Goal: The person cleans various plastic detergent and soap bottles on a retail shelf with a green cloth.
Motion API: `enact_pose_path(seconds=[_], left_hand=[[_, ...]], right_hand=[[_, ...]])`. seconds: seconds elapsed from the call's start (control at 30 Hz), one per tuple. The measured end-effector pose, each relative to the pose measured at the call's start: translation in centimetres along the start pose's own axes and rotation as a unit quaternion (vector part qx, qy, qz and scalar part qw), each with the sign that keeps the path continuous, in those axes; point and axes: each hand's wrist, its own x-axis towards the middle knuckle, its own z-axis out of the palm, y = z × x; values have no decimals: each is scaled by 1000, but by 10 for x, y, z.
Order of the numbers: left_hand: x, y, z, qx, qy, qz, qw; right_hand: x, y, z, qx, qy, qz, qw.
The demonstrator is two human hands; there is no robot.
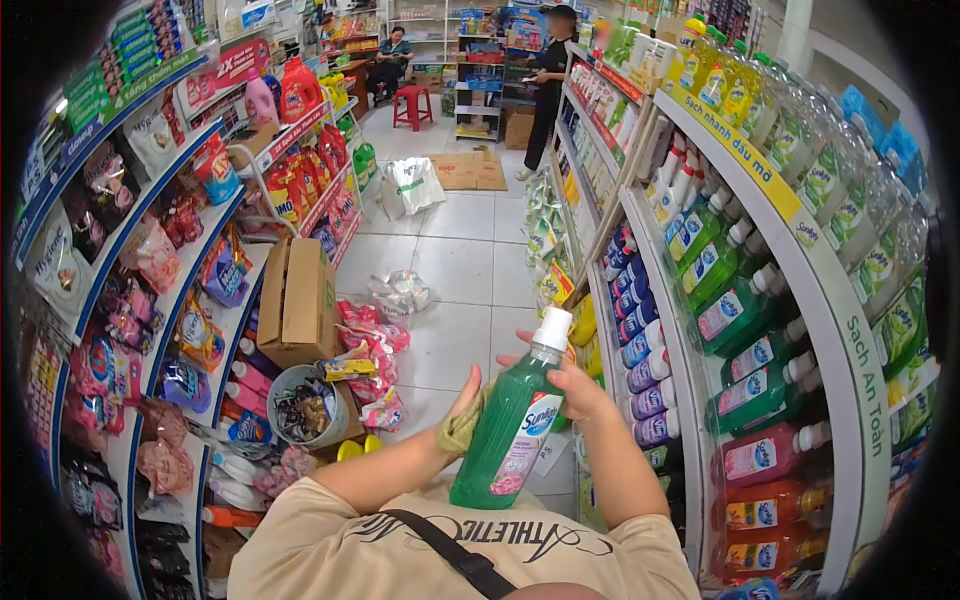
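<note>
Upright but slightly tilted in front of my chest is a green Sunlight bottle (513, 428) with a white cap (553, 328). My right hand (583, 392) grips it near the neck, its fingers wrapping behind and showing on the far side. An olive-green cloth (460, 424) is bunched in my left hand (467, 393), pressed against the bottle's left side. The thumb of that hand points up, and its other fingers are hidden behind the cloth and bottle.
Shelves of cleaning bottles (755, 320) line my right; shelves of pouches (160, 260) line my left. A cardboard box (297, 300), a filled bucket (283, 428) and pink packs (372, 345) are on the floor at left. Farther off, one person stands (549, 90) and another sits (390, 65).
</note>
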Motion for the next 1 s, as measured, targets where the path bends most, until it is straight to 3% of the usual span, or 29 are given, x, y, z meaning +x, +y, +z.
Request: enact_pose_path(seconds=[0.1,0.2,0.3,0.33,0.43,0.47,0.57,0.6,0.63,0.7,0.8,0.9,0.93,1.0], left_hand=[[2,-6,19,142,266,67,951],[-16,-7,-40,396,412,184,800],[-53,1,-27,398,256,61,879],[-60,-1,-3,301,234,16,925],[-66,-12,0,353,215,48,909],[-65,-17,5,290,255,56,921],[-64,-26,-7,453,321,83,827],[-62,-24,9,392,318,65,861],[-62,-25,15,409,311,82,854],[-60,-25,19,443,294,113,839],[-68,-27,-10,481,283,98,824],[-67,-25,2,387,327,122,854],[-65,-25,4,322,331,126,878],[-59,-23,9,266,347,90,895]], right_hand=[[-3,17,-13,5,40,8,999],[-5,17,-15,-43,125,32,991],[-5,14,-2,-73,215,44,973],[-3,15,-2,-89,235,46,967],[4,19,0,-99,295,36,950],[6,22,5,-74,315,19,946],[7,37,3,87,297,-36,950],[6,38,4,141,301,-42,942],[4,35,10,191,305,-50,932],[-4,38,24,169,336,-20,926],[-17,50,19,177,342,-49,922],[-43,75,16,29,325,-127,937],[-48,72,32,3,334,-111,936],[-52,70,43,-242,312,-126,910]])
